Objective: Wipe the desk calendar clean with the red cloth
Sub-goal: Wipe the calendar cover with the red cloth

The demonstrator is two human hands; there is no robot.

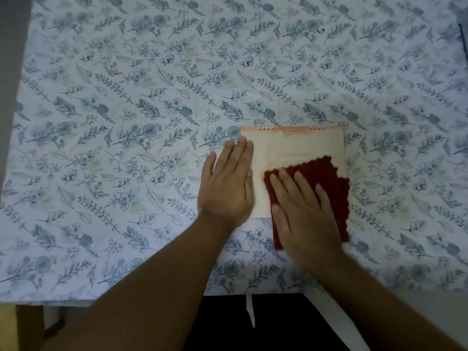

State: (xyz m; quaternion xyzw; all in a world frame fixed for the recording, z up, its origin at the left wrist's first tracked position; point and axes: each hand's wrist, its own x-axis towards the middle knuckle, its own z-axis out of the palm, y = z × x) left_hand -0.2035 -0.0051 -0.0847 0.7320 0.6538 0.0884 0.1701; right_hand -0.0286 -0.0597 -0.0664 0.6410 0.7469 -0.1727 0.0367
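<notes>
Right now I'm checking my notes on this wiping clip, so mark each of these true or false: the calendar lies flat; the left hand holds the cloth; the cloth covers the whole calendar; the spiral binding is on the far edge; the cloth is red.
1. The calendar lies flat on the table. True.
2. The left hand holds the cloth. False: the right hand presses it flat; the left rests on the calendar's left edge.
3. The cloth covers the whole calendar. False: only its near right part.
4. The spiral binding is on the far edge. True.
5. The cloth is red. True.
</notes>
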